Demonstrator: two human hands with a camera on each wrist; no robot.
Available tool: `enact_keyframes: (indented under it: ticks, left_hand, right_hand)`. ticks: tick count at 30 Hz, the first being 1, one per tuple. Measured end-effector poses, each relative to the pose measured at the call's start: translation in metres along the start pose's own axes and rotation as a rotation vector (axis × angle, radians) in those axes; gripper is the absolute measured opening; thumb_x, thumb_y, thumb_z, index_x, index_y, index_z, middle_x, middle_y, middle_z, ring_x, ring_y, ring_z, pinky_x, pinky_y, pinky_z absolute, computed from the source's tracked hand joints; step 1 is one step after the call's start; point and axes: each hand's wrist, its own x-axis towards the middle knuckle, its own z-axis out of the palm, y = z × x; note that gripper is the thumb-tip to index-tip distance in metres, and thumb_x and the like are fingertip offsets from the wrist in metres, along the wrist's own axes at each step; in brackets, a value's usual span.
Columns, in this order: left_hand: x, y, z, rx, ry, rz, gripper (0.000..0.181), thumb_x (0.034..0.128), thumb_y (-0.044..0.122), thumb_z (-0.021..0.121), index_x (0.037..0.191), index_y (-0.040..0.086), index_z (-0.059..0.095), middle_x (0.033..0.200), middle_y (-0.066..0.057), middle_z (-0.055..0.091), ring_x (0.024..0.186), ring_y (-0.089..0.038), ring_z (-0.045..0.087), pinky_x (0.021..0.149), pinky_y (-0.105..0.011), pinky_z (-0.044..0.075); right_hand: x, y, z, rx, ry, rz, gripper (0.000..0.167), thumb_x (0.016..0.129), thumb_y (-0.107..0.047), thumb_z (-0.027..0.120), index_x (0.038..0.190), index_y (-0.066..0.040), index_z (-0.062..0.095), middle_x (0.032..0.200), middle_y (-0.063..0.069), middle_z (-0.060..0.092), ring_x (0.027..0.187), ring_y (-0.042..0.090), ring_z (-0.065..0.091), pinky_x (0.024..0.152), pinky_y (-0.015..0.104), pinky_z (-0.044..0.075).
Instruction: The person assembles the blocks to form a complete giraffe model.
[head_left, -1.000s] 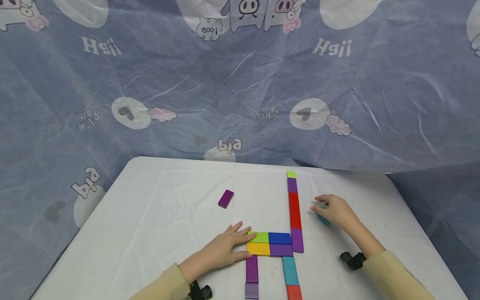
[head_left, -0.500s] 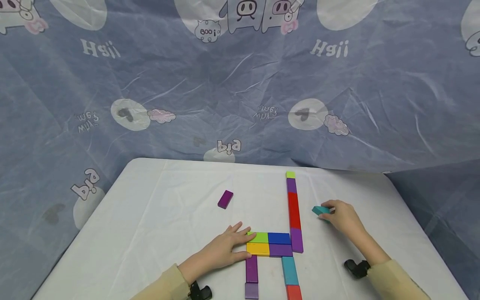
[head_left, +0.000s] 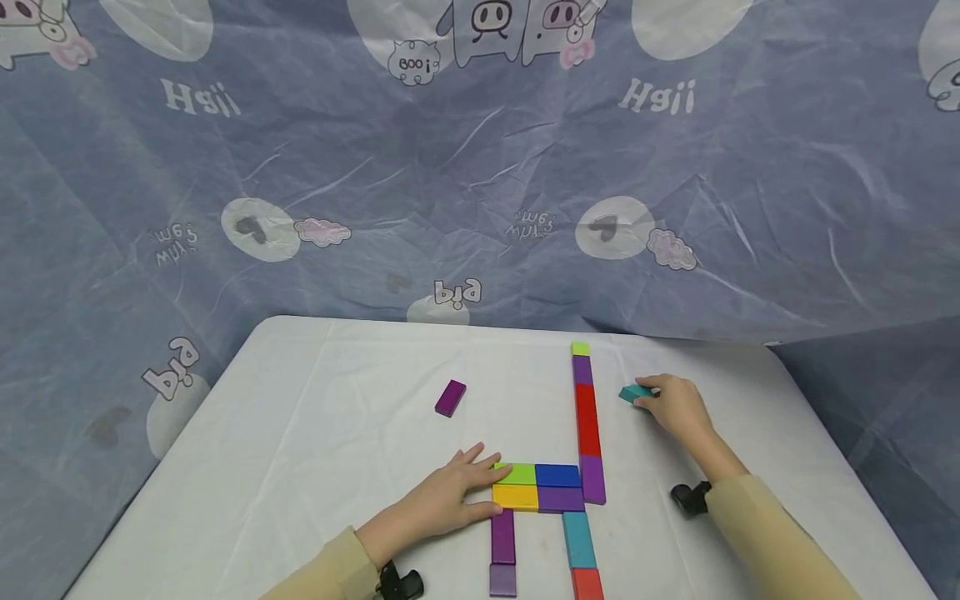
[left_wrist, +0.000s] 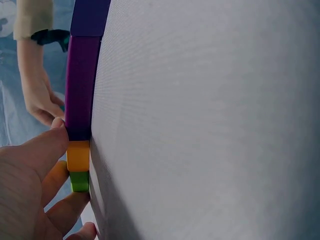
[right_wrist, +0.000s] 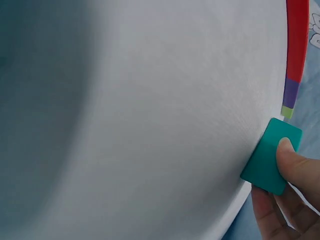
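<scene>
In the head view my right hand (head_left: 678,410) pinches a teal block (head_left: 634,392) between thumb and fingers, right of the upper part of a vertical row. The right wrist view shows the thumb on the broad face of that teal block (right_wrist: 262,160). My left hand (head_left: 442,498), fingers spread, touches the left end of a flat cluster. A lime green block (head_left: 517,474), a yellow block (head_left: 515,497), a blue block (head_left: 558,476) and a violet block (head_left: 561,499) form it. The left wrist view has the thumb by a purple block (left_wrist: 80,85) and fingertips near the lime block (left_wrist: 79,181).
The vertical row has a lime end (head_left: 581,348), red middle (head_left: 587,419) and violet bottom block (head_left: 592,479). Below the cluster run two short columns, one purple (head_left: 503,537), one teal (head_left: 579,540) and red (head_left: 587,583). A loose purple block (head_left: 450,398) lies on the white table (head_left: 337,417).
My right hand, over the teal block a second ago, has lifted it in a pinch and moved it away from me, along the row. The left hand has stayed in place.
</scene>
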Motion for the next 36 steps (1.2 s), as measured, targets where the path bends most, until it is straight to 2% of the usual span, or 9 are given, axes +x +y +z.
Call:
enact_keyframes:
  ticks: [7, 13, 16, 19, 23, 27, 31, 36]
  left_hand:
    - [-0.001, -0.001, 0.0, -0.006, 0.003, 0.022, 0.056, 0.0941, 0.045, 0.062, 0.145, 0.025, 0.05, 0.152, -0.002, 0.046, 0.149, -0.031, 0.028, 0.119, -0.055, 0.025]
    - [0.0, 0.0, -0.001, -0.011, -0.01, 0.011, 0.056, 0.0944, 0.045, 0.062, 0.146, 0.026, 0.049, 0.153, 0.0, 0.045, 0.15, -0.029, 0.026, 0.12, -0.053, 0.024]
    - [0.0, 0.0, 0.0, -0.011, -0.015, -0.002, 0.056, 0.0943, 0.046, 0.062, 0.146, 0.028, 0.049, 0.154, 0.002, 0.044, 0.151, -0.027, 0.025, 0.121, -0.052, 0.023]
    - [0.0, 0.0, 0.0, -0.011, -0.011, -0.005, 0.056, 0.0942, 0.046, 0.062, 0.146, 0.028, 0.049, 0.154, 0.003, 0.044, 0.151, -0.026, 0.025, 0.121, -0.052, 0.023]
    - [0.0, 0.0, 0.0, -0.017, -0.005, -0.007, 0.056, 0.094, 0.046, 0.062, 0.146, 0.028, 0.049, 0.153, 0.002, 0.044, 0.151, -0.027, 0.025, 0.121, -0.052, 0.023]
    - [0.0, -0.001, -0.001, -0.02, -0.003, -0.014, 0.056, 0.094, 0.046, 0.063, 0.146, 0.028, 0.049, 0.153, 0.002, 0.044, 0.151, -0.027, 0.026, 0.121, -0.052, 0.024]
    - [0.0, 0.0, -0.001, -0.022, -0.007, -0.013, 0.056, 0.0941, 0.045, 0.063, 0.145, 0.027, 0.05, 0.153, 0.002, 0.044, 0.151, -0.027, 0.025, 0.121, -0.052, 0.023]
    - [0.0, 0.001, -0.002, -0.012, -0.008, -0.009, 0.056, 0.0941, 0.045, 0.063, 0.145, 0.027, 0.05, 0.153, 0.002, 0.044, 0.151, -0.027, 0.026, 0.121, -0.052, 0.024]
  right_hand:
    - [0.022, 0.0, 0.007, 0.029, 0.041, 0.028, 0.044, 0.09, -0.012, 0.069, 0.129, 0.006, 0.059, 0.127, 0.028, 0.061, 0.114, 0.046, 0.059, 0.096, 0.058, 0.047]
    - [0.037, -0.004, 0.011, 0.05, 0.085, 0.022, 0.043, 0.092, -0.012, 0.067, 0.13, 0.005, 0.059, 0.13, 0.029, 0.059, 0.123, 0.047, 0.053, 0.101, 0.059, 0.045]
    - [0.042, -0.007, 0.012, 0.065, 0.108, 0.012, 0.047, 0.092, -0.013, 0.068, 0.134, 0.004, 0.057, 0.13, 0.031, 0.058, 0.121, 0.047, 0.054, 0.101, 0.059, 0.044]
    - [0.045, -0.009, 0.013, 0.086, 0.129, 0.018, 0.049, 0.092, -0.015, 0.069, 0.135, 0.004, 0.056, 0.128, 0.032, 0.059, 0.116, 0.046, 0.057, 0.098, 0.058, 0.047]
    - [0.045, -0.012, 0.012, 0.107, 0.139, 0.081, 0.043, 0.093, -0.018, 0.068, 0.127, 0.007, 0.061, 0.122, 0.029, 0.063, 0.111, 0.044, 0.06, 0.093, 0.055, 0.05]
    - [0.045, -0.013, 0.011, 0.117, 0.13, 0.133, 0.039, 0.096, -0.017, 0.063, 0.127, 0.006, 0.061, 0.123, 0.027, 0.065, 0.114, 0.045, 0.058, 0.095, 0.054, 0.049]
    - [0.046, -0.012, 0.012, 0.129, 0.128, 0.128, 0.038, 0.098, -0.013, 0.059, 0.13, 0.006, 0.059, 0.126, 0.027, 0.063, 0.119, 0.046, 0.056, 0.098, 0.056, 0.048]
    - [0.053, -0.012, 0.014, 0.145, 0.152, 0.111, 0.035, 0.097, -0.01, 0.06, 0.127, 0.008, 0.061, 0.123, 0.029, 0.064, 0.118, 0.046, 0.056, 0.098, 0.055, 0.048]
